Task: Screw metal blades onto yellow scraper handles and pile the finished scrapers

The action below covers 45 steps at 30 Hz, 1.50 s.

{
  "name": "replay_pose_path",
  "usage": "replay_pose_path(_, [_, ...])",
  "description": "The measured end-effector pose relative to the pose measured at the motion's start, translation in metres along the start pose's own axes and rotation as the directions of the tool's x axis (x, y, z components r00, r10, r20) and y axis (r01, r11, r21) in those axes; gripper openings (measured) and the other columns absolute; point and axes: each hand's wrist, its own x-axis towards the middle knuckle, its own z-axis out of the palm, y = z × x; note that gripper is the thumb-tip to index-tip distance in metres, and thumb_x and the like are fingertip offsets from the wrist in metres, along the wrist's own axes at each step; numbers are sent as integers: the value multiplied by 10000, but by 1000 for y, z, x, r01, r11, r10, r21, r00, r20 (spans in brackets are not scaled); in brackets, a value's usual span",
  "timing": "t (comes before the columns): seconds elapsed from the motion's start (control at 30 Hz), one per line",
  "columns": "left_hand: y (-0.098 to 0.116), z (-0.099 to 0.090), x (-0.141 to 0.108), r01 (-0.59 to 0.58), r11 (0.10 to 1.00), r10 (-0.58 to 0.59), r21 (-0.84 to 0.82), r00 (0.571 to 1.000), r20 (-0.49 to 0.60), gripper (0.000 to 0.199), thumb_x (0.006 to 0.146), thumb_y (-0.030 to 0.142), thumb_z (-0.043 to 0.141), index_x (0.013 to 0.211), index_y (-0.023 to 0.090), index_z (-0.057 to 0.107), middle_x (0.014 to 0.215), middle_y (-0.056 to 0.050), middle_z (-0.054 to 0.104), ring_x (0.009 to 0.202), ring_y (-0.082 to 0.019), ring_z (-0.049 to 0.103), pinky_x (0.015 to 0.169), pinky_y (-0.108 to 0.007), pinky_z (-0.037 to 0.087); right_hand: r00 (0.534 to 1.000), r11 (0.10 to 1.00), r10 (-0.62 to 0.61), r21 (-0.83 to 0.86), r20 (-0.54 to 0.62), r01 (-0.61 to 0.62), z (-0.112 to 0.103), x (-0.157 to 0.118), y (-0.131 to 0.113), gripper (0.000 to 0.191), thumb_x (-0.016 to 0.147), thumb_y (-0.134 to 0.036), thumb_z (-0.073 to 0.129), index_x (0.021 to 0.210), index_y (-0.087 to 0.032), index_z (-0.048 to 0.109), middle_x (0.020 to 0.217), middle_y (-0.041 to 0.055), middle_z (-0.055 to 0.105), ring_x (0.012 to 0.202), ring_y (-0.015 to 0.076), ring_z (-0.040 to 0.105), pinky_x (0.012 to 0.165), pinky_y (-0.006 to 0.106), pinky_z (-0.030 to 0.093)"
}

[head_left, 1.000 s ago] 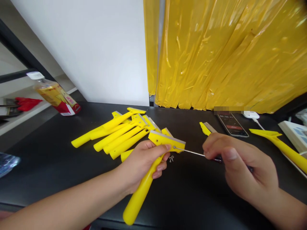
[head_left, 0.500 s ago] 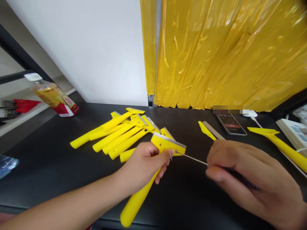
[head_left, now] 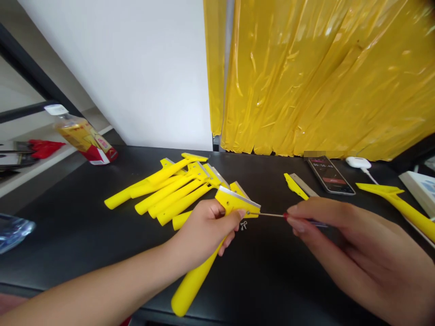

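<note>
A yellow scraper (head_left: 199, 283) with a metal blade along its wide head is gripped by my left hand (head_left: 207, 228), thumb on the face of the head. My right hand (head_left: 353, 253) pinches a screwdriver (head_left: 272, 214) whose thin shaft reaches left, its tip meeting a screw near the right end of the scraper's head. Most of the screwdriver's handle is hidden behind my fingers. A few small loose screws (head_left: 244, 225) lie on the table just below the head. Several more yellow scrapers (head_left: 170, 188) are piled behind my left hand.
On the black table (head_left: 112, 253), a separate yellow head piece (head_left: 295, 185) lies near a phone (head_left: 331, 175) and a white charger case (head_left: 359, 163). Another yellow scraper (head_left: 404, 203) rests at the right. A drink bottle (head_left: 86, 138) stands at the left, near yellow film (head_left: 306, 77) behind.
My right hand's fingers have opened out from a tighter fist around the screwdriver into a fingertip pinch, and its shaft now lies nearly level. My left hand still holds the scraper.
</note>
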Motion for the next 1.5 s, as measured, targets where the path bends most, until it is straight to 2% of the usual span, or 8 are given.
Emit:
replay_pose_path(0.2, [6,-1,2,25,1000,-25,-11,997,-67,377,949,448,665,678,203,570,463,59,531,363,-85,462,404,-203,364,988,990,-14,144,152,-8,-3,-4,3,288,1017,-116,581,1253,-270,637,1006,26,767,852,156,754,706,251,608])
replay_pose_path(0.43, [7,-2,2,11,1000,-11,1,997,-71,404,955,493,651,684,201,582,480,48,546,380,-91,476,410,-209,371,971,869,98,457,219,-191,1,0,-1,244,1070,-253,591,1285,-353,653,912,-64,798,814,93,777,740,143,626])
replay_pose_path(0.63, [6,-2,3,7,1000,-8,-6,998,-60,388,963,472,642,690,206,570,473,55,533,371,-91,463,419,-216,370,997,972,74,224,-8,-70,3,-3,6,286,984,-173,698,1238,-303,716,1034,15,793,942,163,752,806,257,625])
replay_pose_path(0.77, [6,-2,3,-3,1000,3,-1,997,-74,390,963,467,642,684,208,561,475,54,536,374,-89,462,427,-217,375,980,948,169,292,-109,-131,4,-5,9,175,957,-186,740,1077,-313,725,923,-22,739,824,121,696,786,219,601])
replay_pose_path(0.97, [5,-3,3,-2,1000,2,-1,997,-80,387,969,460,631,683,206,571,477,53,537,376,-90,466,424,-216,378,957,836,286,476,45,-272,3,-5,6,212,1022,-268,695,1216,-353,704,888,-30,781,801,130,766,711,189,631])
replay_pose_path(1.27, [7,-2,2,12,1000,-12,-3,997,-81,387,971,456,640,688,202,569,479,54,538,376,-86,469,426,-209,375,968,911,242,359,-71,-202,1,-1,7,110,946,-226,756,937,-274,657,749,-31,663,598,107,602,510,206,493])
replay_pose_path(1.4, [7,-2,2,13,1000,-14,-12,996,-87,393,970,462,642,683,202,574,481,54,535,379,-87,466,422,-211,374,960,803,262,530,95,-272,-1,2,8,125,1003,-273,710,1121,-315,709,816,-26,780,717,146,759,630,210,614])
replay_pose_path(1.5, [6,-2,2,21,1000,-22,-15,996,-86,389,969,452,642,680,201,573,480,53,534,377,-86,461,417,-209,372,958,838,285,482,11,-255,2,-1,9,149,985,-233,724,1106,-309,682,844,-20,782,736,148,752,664,228,610])
